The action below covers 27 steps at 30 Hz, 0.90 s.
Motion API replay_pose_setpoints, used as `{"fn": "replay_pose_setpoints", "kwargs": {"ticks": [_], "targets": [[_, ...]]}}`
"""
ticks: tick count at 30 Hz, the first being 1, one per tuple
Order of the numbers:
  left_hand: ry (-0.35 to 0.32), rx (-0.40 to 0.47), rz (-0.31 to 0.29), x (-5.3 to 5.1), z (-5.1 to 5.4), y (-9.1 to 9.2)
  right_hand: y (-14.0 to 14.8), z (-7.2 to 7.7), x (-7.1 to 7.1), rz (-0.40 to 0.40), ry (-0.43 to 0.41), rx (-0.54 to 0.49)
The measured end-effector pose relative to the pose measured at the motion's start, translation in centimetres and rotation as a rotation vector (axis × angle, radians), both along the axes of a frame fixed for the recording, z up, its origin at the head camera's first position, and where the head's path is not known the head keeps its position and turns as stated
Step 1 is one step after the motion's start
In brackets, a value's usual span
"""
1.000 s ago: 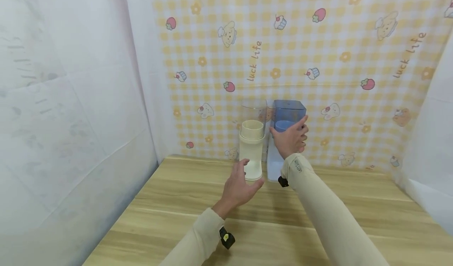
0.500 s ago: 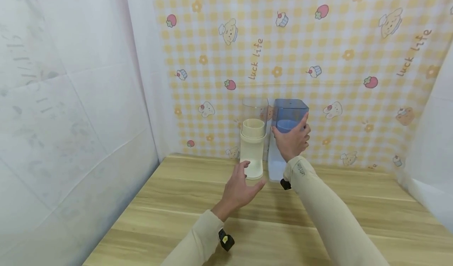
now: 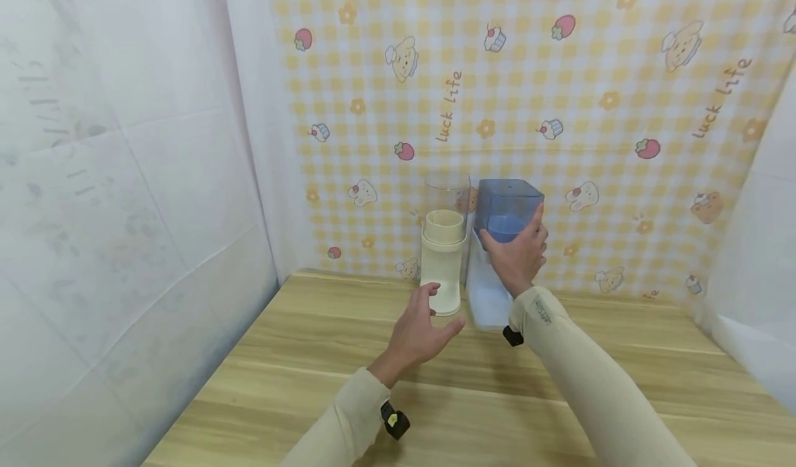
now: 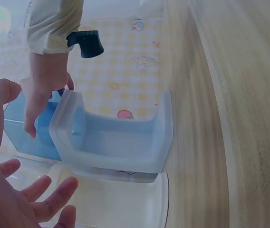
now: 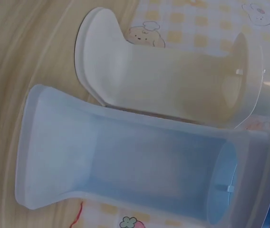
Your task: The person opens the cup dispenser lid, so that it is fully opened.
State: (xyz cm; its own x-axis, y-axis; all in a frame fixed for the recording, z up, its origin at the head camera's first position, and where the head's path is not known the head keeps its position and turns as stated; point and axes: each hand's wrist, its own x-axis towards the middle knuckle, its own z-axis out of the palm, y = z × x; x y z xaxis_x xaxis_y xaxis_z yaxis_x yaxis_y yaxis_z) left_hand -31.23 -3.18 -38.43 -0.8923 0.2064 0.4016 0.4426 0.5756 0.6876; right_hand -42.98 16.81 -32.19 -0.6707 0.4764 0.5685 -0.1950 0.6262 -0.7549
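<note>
In the head view my right hand [image 3: 517, 254] grips the see-through blue square upper part of a dispenser-like stand [image 3: 486, 291], thumb on its left side and fingers on its right. The stand's lower half is pale blue, with an open front and a flat foot. Left of it stands a cream stand of similar form [image 3: 443, 263], topped by a clear round cover. My left hand [image 3: 418, 332] is held low in front of the cream stand, thumb and fingers spread, holding nothing. In the right wrist view, the blue stand [image 5: 139, 161] lies close along the cream one [image 5: 173, 80].
Both stands are on a wood-grain table [image 3: 298, 356], near its back edge. Right behind them hangs a yellow checked cloth [image 3: 367, 108] with printed cartoons. A white sheet [image 3: 137, 211] hangs along the left side.
The blue stand has shifted slightly forward and is turned or tilted more, with my right hand moving right and down along with it. My left hand and the cream stand have stayed in place.
</note>
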Motion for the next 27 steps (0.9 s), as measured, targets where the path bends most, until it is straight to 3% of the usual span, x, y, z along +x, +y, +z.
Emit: {"fn": "replay_pose_setpoints", "kwargs": {"ticks": [5, 12, 18, 27], "targets": [[-0.003, 0.009, -0.028, 0.3, 0.1, 0.0, 0.5, -0.2, 0.9, 0.032, 0.005, 0.036], [-0.066, -0.003, -0.030, 0.4, -0.3, 0.2, 1.0, -0.2, 2.5, 0.098, 0.030, 0.085], [-0.048, -0.024, -0.040, 0.5, 0.0, 0.8, 2.2, -0.7, 3.9, 0.132, 0.096, 0.129], [-0.055, 0.001, -0.051, 1.1, 0.1, 0.5, 3.1, -1.2, 6.3, 0.209, 0.117, 0.146]]}}
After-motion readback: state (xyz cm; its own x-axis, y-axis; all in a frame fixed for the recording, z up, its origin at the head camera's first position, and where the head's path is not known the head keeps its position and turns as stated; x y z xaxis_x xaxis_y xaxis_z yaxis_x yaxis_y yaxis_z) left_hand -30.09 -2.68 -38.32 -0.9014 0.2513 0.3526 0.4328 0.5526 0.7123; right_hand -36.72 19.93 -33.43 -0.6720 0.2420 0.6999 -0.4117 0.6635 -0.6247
